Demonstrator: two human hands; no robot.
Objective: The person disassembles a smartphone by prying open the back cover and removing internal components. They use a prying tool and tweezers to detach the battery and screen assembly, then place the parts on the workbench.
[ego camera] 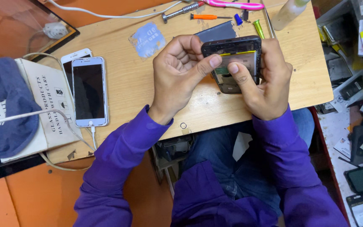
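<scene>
A worn wooden table (139,90) carries two white phones (89,90) side by side, a cardboard box (51,105) under a blue cloth (5,105) — plus screwdrivers (204,17), pink tweezers (234,5) and a blue card (148,40) along the far edge

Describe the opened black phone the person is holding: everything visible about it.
The opened phone is a dark rectangular handset with its back cover off, showing a black frame, a yellow strip across the upper interior and a greyish inner panel with a small green part. It is held above the wooden table, back side up. The left hand and right hand grip its sides, both thumbs pressing on the exposed interior. Its lower end is hidden by fingers.
</scene>
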